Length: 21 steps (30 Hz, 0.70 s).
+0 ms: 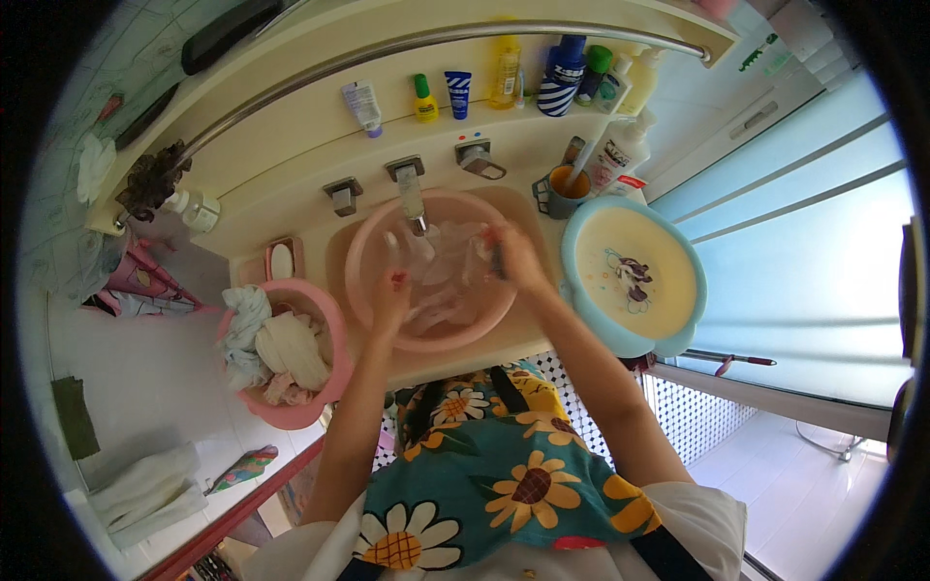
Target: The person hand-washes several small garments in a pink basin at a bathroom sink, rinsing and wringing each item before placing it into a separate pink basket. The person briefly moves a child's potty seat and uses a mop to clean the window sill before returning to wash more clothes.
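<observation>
A pink plastic basin (354,256) sits in the washbasin under the faucet (411,192). Pale, sheer-looking cloth (443,265) lies in the water inside it. My left hand (393,294) reaches over the basin's left part, its fingers low at the water and partly hidden. At the right part of the basin is my right hand (517,254), blurred, with a small dark patch beside the fingers. Red shows at the fingertips of both hands. Whether either hand grips the cloth is unclear.
A pink bucket (336,363) with pale laundry (294,348) stands left, near a soap dish (282,258). On the right is a light-blue-rimmed basin (574,254) with a printed bottom. A cup (554,197), a pump bottle (616,156) and a metal rail (407,38) border the back.
</observation>
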Each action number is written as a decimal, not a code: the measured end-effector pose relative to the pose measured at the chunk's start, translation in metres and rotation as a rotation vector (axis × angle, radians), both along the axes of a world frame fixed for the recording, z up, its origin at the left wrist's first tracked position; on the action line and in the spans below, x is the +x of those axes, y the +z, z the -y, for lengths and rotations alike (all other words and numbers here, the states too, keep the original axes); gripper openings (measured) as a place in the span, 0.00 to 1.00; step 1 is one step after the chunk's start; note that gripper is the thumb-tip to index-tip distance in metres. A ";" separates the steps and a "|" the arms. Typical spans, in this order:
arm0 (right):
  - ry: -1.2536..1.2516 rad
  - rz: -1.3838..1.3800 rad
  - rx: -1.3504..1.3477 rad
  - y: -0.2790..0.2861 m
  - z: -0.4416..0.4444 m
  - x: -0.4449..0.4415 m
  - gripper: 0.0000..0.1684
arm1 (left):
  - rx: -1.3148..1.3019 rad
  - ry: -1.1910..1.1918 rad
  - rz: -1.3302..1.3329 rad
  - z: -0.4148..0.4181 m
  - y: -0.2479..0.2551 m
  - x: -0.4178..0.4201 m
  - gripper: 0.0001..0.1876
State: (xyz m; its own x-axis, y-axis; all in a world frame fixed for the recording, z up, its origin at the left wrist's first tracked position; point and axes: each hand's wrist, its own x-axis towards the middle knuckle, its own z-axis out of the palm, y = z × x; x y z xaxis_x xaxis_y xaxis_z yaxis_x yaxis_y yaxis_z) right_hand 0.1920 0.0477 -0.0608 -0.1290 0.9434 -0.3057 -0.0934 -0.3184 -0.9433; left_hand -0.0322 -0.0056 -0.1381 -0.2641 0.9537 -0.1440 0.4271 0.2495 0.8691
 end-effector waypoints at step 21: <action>0.204 0.318 0.360 -0.021 0.000 0.024 0.14 | -0.385 0.193 1.179 -0.028 -0.019 -0.017 0.21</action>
